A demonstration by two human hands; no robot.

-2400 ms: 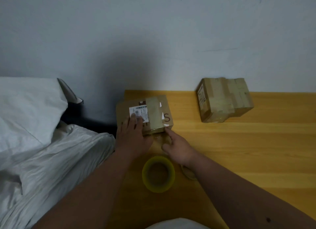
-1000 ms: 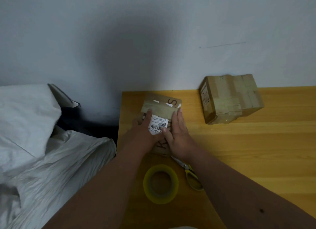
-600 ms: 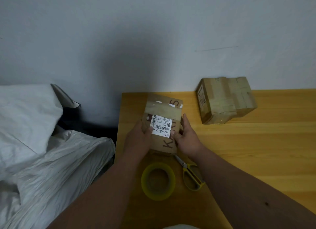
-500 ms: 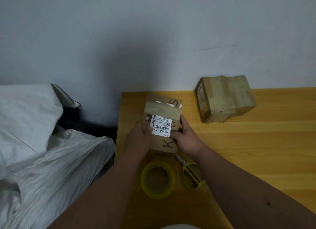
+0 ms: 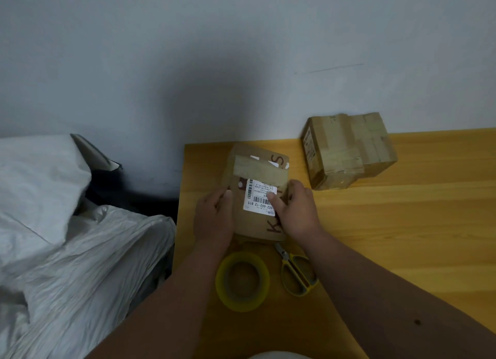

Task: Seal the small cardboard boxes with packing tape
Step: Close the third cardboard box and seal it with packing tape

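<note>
A small cardboard box (image 5: 249,224) with a white barcode label and a strip of tape across its far end sits near the table's left edge. My left hand (image 5: 213,216) grips its left side, thumb on top. My right hand (image 5: 298,211) grips its right side, with the thumb lying on the label. A yellowish roll of packing tape (image 5: 242,281) lies flat just in front of the box. Two more taped cardboard boxes (image 5: 346,149) stand together against the wall at the back right.
Yellow-handled scissors (image 5: 295,271) lie to the right of the tape roll. The wooden table (image 5: 402,224) stretches away to the right. White crumpled bedding (image 5: 67,238) and a pillow fill the left side beyond the table edge.
The box was turned a quarter turn, long side towards me, then stayed put. My right thumb slid onto the label. The scissors came into view as my right hand moved.
</note>
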